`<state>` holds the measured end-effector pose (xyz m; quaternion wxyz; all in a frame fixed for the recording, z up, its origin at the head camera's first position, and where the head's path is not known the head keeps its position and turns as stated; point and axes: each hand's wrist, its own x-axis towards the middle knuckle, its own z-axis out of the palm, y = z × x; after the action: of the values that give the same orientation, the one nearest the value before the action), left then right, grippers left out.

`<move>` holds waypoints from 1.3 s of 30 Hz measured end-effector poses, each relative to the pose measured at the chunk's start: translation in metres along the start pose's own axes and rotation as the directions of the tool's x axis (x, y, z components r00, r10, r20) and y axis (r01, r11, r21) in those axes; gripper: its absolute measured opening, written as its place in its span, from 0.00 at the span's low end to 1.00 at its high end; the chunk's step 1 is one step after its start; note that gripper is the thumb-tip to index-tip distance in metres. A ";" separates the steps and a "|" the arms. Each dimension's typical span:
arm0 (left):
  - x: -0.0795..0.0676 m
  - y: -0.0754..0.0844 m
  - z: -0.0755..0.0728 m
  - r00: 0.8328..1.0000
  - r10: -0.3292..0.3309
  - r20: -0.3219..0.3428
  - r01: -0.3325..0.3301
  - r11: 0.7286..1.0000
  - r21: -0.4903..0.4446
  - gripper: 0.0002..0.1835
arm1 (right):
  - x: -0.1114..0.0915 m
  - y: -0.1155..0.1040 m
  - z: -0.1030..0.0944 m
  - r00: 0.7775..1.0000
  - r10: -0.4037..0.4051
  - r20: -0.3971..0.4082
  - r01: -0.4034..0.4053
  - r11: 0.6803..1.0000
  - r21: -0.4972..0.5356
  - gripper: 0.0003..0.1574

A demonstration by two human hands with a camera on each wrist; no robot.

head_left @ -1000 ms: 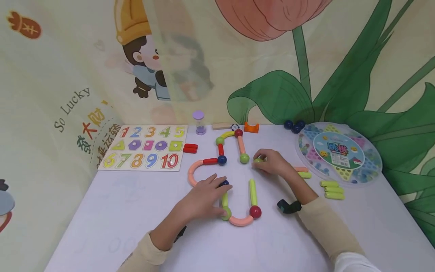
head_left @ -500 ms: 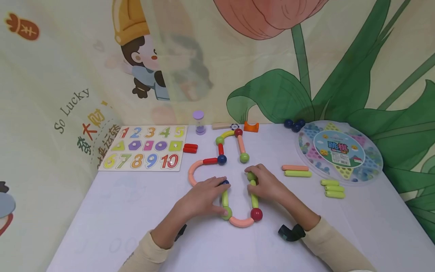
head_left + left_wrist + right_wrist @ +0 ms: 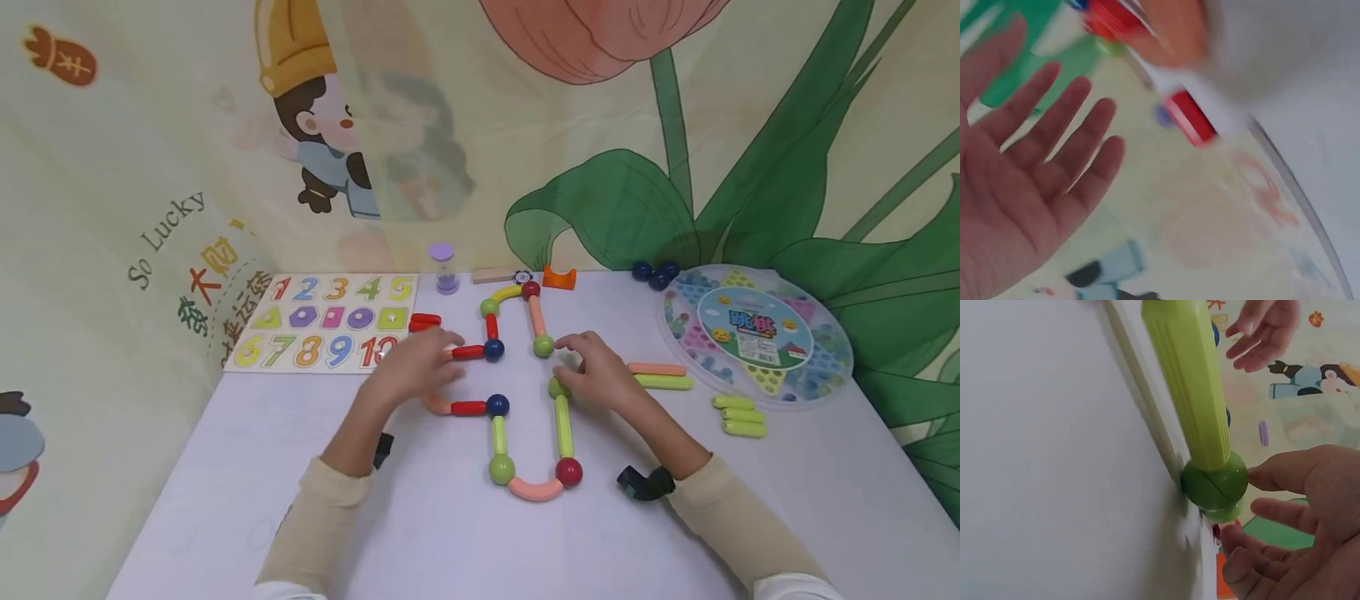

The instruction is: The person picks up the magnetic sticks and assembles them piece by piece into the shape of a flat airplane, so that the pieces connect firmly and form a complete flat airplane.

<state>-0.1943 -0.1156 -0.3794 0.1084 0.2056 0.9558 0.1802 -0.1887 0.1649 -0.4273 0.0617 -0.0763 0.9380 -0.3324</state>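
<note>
My left hand (image 3: 412, 367) hovers over the left side of the chain with its fingers spread and nothing held; its palm (image 3: 1016, 206) fills the left of the left wrist view. It partly hides a pink curved rod (image 3: 435, 404) and the number board. My right hand (image 3: 596, 373) is beside a green ball (image 3: 1216, 481) on the end of a light green rod (image 3: 563, 427). The thumb tip is right at this ball, the fingers loosely extended. One fingertip points at another green ball (image 3: 543, 346) on a pink rod (image 3: 536, 316). A gap separates the two balls.
Left stands a number board (image 3: 281, 350) beside loose red rods (image 3: 426, 320). Loose pink (image 3: 657, 368) and green rods (image 3: 744, 429) lie right, near a round checkers box (image 3: 750, 333). A small hourglass (image 3: 444, 271) and dark blue balls (image 3: 658, 279) sit at the back.
The right hand brought a green ball to the upright green rod's end, then loosened its fingers. My left hand lifted off the blue and green balls and moved up and left.
</note>
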 end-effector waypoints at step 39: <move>0.099 0.064 0.021 0.996 0.032 0.082 -0.043 0.990 0.134 0.14 | 0.042 0.000 0.007 0.995 -0.099 0.014 0.099 0.995 -0.005 0.28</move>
<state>-0.2538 -0.0122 -0.3870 0.1286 0.2373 0.9568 0.1084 -0.2282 0.1528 -0.4352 0.0514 -0.1250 0.9336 -0.3317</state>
